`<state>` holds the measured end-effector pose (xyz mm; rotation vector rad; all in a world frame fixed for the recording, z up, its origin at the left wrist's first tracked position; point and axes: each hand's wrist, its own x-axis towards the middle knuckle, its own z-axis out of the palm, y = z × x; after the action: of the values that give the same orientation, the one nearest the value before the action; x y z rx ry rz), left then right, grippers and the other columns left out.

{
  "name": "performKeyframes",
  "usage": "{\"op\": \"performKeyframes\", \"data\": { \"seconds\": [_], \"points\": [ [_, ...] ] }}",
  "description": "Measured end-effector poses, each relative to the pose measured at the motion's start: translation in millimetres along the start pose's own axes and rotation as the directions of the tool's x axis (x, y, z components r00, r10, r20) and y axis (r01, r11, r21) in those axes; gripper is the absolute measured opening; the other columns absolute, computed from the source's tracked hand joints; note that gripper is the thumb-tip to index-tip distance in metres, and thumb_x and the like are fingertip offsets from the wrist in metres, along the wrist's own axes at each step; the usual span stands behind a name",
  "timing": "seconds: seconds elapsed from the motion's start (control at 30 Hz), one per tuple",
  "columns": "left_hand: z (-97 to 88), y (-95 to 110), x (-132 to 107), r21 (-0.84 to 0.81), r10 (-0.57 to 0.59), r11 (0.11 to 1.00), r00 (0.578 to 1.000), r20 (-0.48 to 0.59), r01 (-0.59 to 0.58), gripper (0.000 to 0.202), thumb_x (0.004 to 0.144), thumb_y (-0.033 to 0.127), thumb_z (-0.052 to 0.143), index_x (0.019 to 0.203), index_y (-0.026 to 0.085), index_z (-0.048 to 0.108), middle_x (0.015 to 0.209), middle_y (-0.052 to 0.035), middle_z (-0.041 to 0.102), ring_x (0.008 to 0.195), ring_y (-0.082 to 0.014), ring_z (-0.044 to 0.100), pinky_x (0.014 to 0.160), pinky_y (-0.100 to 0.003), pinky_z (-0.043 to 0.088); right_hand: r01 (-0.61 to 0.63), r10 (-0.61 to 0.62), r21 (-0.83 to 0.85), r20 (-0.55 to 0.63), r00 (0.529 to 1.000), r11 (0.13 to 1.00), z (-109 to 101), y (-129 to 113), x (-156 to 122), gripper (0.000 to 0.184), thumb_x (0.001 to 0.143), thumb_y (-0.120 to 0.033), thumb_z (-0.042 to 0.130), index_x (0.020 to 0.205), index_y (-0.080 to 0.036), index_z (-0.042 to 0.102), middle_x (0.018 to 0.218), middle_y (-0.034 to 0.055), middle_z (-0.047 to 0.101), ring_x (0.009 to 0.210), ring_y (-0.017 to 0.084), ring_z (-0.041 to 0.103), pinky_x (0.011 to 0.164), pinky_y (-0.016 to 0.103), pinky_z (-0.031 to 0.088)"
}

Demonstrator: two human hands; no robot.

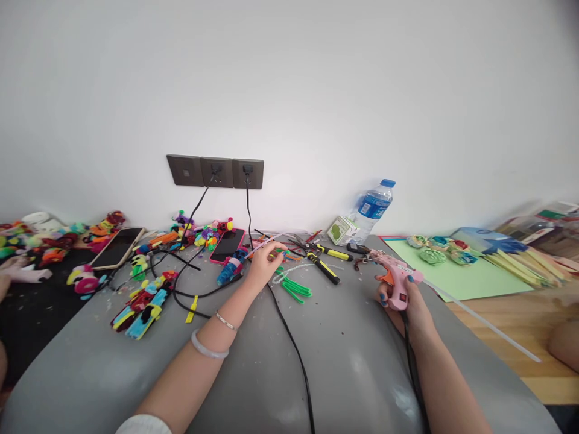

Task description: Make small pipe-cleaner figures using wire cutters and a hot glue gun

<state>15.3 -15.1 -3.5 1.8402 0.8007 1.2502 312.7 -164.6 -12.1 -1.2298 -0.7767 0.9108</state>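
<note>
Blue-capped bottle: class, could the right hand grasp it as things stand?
Probably not: the right hand is wrapped around the pink glue gun, so it would likely need freeing first.

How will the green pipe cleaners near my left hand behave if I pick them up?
The green pipe cleaners look thin and fuzzy, so they're probably light and not slippery. Their bent loops suggest they flex easily yet roughly keep their shape. Lying flat on the table, they seem unlikely to roll, though strands may separate, as I see no tie.
</note>
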Motion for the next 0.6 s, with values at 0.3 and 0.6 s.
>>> {"op": "performKeyframes", "data": {
  "seconds": [0.3, 0.6],
  "points": [
    [-11.6, -8.5, 4.0, 0.066, -0.058, 0.996, 0.997, 0.052, 0.054, 0.015, 0.079, 0.016, 0.055, 0.089, 0.017, 0.066, 0.087, -0.0049, 0.069, 0.078, -0.0162, 0.063, 0.061, -0.023, 0.048, 0.018, -0.018, 0.010, 0.021, 1.000, 1.000, -1.6, 1.4, 0.6, 0.046, 0.087, -0.061, 0.043, 0.089, -0.021, 0.066, 0.051, 0.0022, 0.051, 0.045, 0.015, 0.039, 0.040, 0.028, 0.031],
    [-20.4, -21.1, 3.7, 0.238, -0.028, 0.971, 0.975, 0.219, -0.026, 0.010, 0.077, 0.016, 0.061, 0.081, 0.017, 0.070, 0.086, -0.0043, 0.071, 0.077, -0.0160, 0.062, 0.068, -0.027, 0.048, 0.011, -0.011, -0.010, 0.016, 1.000, 1.000, 1.6, -2.7, -1.7, 0.048, 0.086, -0.064, 0.043, 0.090, -0.021, 0.064, 0.053, 0.0012, 0.050, 0.045, 0.014, 0.038, 0.042, 0.028, 0.032]
  ]
}}
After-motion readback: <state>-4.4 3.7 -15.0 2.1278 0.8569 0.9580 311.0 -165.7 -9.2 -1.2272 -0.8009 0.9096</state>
